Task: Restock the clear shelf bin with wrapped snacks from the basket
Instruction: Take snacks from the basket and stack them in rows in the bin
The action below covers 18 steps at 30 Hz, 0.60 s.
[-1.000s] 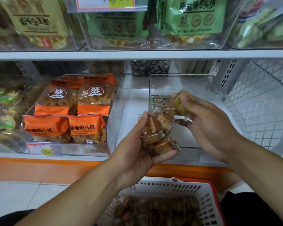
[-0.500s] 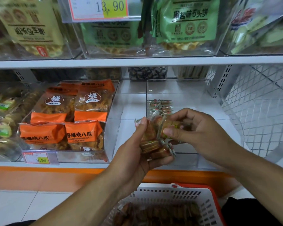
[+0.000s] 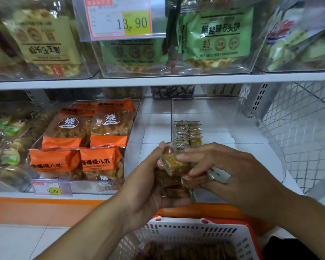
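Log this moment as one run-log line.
left hand: holds snack stack | right hand: pinches one | clear bin: partly stocked

The white shelf (image 3: 154,128) carries the clear bin (image 3: 251,128) beside an orange-packet bin (image 3: 131,132).

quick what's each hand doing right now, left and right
Left hand: gripping a stack of wrapped snacks.
Right hand: fingers pinching the top snack of that stack.
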Each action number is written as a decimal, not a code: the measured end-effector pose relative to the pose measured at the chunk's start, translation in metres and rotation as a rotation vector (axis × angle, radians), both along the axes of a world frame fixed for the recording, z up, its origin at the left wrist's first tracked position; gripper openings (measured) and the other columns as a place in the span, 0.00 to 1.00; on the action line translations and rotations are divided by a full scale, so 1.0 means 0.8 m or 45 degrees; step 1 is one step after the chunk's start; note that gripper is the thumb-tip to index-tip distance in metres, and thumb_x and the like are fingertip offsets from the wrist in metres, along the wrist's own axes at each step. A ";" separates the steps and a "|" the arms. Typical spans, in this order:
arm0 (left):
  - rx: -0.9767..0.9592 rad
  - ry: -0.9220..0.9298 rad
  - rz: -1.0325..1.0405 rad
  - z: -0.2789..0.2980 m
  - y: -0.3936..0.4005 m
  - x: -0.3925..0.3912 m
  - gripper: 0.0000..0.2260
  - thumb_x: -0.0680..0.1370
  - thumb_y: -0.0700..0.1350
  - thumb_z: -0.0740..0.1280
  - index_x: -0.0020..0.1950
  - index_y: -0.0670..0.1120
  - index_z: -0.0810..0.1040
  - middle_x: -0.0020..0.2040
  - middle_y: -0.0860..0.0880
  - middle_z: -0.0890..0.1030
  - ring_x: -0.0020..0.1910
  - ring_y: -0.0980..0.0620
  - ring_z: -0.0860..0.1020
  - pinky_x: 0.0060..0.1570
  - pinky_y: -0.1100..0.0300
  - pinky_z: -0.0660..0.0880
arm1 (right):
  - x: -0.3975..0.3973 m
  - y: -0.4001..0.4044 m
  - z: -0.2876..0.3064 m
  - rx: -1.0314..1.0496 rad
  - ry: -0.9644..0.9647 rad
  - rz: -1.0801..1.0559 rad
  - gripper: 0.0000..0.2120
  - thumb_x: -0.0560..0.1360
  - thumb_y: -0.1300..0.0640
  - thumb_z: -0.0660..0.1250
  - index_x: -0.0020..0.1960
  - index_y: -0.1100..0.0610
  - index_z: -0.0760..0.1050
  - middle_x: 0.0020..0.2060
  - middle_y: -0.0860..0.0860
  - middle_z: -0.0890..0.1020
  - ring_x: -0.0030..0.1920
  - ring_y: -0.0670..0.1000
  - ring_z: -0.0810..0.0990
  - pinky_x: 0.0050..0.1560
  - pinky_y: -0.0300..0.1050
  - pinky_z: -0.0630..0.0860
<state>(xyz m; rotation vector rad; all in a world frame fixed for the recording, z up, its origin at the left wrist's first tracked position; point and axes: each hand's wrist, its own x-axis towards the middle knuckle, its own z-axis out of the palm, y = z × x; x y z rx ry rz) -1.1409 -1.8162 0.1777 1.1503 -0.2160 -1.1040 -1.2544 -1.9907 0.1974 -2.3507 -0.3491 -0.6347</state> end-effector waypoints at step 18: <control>0.119 -0.475 0.148 -0.012 -0.004 -0.008 0.20 0.75 0.62 0.70 0.54 0.47 0.86 0.48 0.39 0.87 0.44 0.40 0.86 0.43 0.47 0.83 | 0.000 -0.014 0.004 0.582 0.443 -0.096 0.21 0.59 0.44 0.82 0.51 0.42 0.84 0.50 0.42 0.85 0.55 0.44 0.83 0.56 0.44 0.78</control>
